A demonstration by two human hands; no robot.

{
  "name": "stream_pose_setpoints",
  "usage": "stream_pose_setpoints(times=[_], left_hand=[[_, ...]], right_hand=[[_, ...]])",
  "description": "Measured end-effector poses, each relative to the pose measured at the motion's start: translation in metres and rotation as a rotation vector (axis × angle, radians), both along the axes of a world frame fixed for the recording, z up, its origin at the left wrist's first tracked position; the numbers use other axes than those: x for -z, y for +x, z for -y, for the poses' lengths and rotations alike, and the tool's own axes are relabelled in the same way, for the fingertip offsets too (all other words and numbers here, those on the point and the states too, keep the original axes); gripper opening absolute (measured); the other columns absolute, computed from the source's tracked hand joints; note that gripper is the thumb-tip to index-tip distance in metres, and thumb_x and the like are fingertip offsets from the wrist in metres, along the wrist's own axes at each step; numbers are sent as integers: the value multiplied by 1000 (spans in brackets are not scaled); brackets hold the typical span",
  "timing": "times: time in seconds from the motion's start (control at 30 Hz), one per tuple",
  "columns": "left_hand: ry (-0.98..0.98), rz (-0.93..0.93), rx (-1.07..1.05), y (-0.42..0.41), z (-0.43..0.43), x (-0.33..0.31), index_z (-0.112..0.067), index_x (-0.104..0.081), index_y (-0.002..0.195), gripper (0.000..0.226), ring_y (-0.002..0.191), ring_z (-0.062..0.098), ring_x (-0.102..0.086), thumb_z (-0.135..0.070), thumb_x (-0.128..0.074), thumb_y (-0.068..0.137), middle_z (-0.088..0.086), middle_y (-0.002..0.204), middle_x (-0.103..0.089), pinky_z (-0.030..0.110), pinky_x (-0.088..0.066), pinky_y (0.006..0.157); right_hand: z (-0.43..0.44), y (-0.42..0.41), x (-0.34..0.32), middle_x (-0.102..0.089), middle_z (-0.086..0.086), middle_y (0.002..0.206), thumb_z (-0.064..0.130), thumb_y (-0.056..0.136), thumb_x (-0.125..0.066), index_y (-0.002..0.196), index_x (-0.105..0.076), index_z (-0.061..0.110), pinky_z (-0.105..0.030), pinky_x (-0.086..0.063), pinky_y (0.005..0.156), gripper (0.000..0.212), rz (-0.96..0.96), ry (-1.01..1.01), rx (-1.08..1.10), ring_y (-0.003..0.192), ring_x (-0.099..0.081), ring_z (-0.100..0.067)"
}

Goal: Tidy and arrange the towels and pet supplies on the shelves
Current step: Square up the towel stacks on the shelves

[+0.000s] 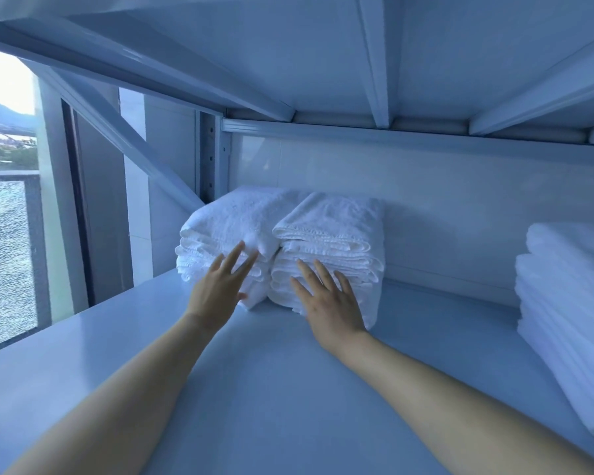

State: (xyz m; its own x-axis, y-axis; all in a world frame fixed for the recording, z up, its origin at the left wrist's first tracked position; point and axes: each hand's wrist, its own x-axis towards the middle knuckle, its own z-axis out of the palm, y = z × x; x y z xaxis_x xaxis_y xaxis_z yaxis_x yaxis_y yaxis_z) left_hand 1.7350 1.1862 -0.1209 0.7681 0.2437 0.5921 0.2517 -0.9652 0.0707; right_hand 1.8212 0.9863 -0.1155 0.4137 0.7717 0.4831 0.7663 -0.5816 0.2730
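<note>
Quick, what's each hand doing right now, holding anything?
Left hand: open, fingers straight against the left towel stack.
Right hand: open, flat against the right towel stack.

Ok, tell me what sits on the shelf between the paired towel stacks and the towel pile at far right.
Nothing: the head view shows only bare shelf between the paired towel stacks and the far-right towel pile.

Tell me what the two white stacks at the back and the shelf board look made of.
Left folded white towel stack and right folded white towel stack: likely cotton terry; nubby pile, soft rounded folds, stitched hem on the right. Pale smooth shelf board: probably painted metal, possibly laminate; even satin sheen.
</note>
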Motion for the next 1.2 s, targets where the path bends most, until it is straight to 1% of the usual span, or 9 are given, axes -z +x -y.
stream_pose_setpoints(times=[0.2, 0.37, 0.47, 0.57, 0.7, 0.83, 0.97, 1.07, 1.2], left_hand=[[17, -46, -47, 24, 0, -5, -30, -24, 145, 74, 131, 21, -30, -10, -63, 86, -6, 156, -7, 36, -53, 81], [-22, -54, -35, 31, 0, -6, -29, -24, 145, 76, 131, 23, -31, -8, -64, 84, -6, 156, -5, 37, -52, 84], [-55, -59, -21, 25, 1, -5, -30, -22, 144, 78, 131, 25, -34, -6, -65, 83, -6, 156, -4, 37, -53, 78], [-61, -26, 6, 16, 13, -3, -28, -30, 142, 69, 120, 28, -46, -11, -64, 83, -2, 153, -18, 40, -52, 67], [12, -12, 105, 7, 37, -3, -29, -30, 143, 65, 117, 28, -48, -18, -60, 87, -4, 149, -26, 39, -52, 64], [116, -64, 235, 6, 68, -8, -34, -28, 144, 61, 124, 23, -45, -28, -56, 90, -7, 152, -22, 37, -50, 67], [95, -62, 286, 7, 108, -15, -38, -27, 143, 56, 120, 18, -49, -38, -51, 91, -11, 149, -27, 35, -53, 68], [2, 25, 348, 6, 146, -24, -39, -35, 138, 51, 113, 15, -53, -40, -52, 90, -14, 138, -40, 31, -51, 68], [-58, 146, 419, 3, 202, -37, -38, -42, 133, 45, 111, 9, -52, -42, -51, 88, -17, 130, -47, 25, -45, 68]], right_hand=[[6, 5, -4, 4, 0, 157, -8, 79, -54, 146, -18, 21, -44, -8, 112, 82, -30, -33, -21, 144, 4, -24], [16, 8, -2, 5, 0, 157, -6, 82, -50, 146, -19, 21, -42, -9, 114, 76, -44, -9, -31, 144, 2, -24], [27, 10, 3, 3, -3, 158, -5, 85, -46, 147, -17, 19, -40, -7, 115, 72, -40, -22, -10, 144, 1, -25], [36, 8, 5, -3, -5, 157, -5, 83, -47, 146, -22, 17, -38, -8, 115, 71, -50, 6, -22, 144, -3, -27], [50, 3, 5, -6, -5, 157, -5, 80, -50, 145, -25, 17, -38, -13, 113, 73, -60, 16, -6, 144, -5, -27], [76, -3, 3, -7, -3, 157, 10, 88, -48, 145, -25, 18, -36, -24, 109, 63, -123, 34, 46, 143, -6, -21], [112, -13, -4, -17, -1, 153, 22, 90, -48, 141, -32, 20, -37, -37, 97, 54, -197, 104, 78, 139, -18, -20], [144, -22, -12, -19, -1, 152, 27, 92, -47, 141, -32, 21, -36, -34, 100, 52, -201, 140, 99, 138, -20, -19], [193, -43, -25, -22, -8, 152, 26, 91, -50, 140, -36, 17, -36, -28, 107, 52, -104, 204, 69, 141, -18, -23]])
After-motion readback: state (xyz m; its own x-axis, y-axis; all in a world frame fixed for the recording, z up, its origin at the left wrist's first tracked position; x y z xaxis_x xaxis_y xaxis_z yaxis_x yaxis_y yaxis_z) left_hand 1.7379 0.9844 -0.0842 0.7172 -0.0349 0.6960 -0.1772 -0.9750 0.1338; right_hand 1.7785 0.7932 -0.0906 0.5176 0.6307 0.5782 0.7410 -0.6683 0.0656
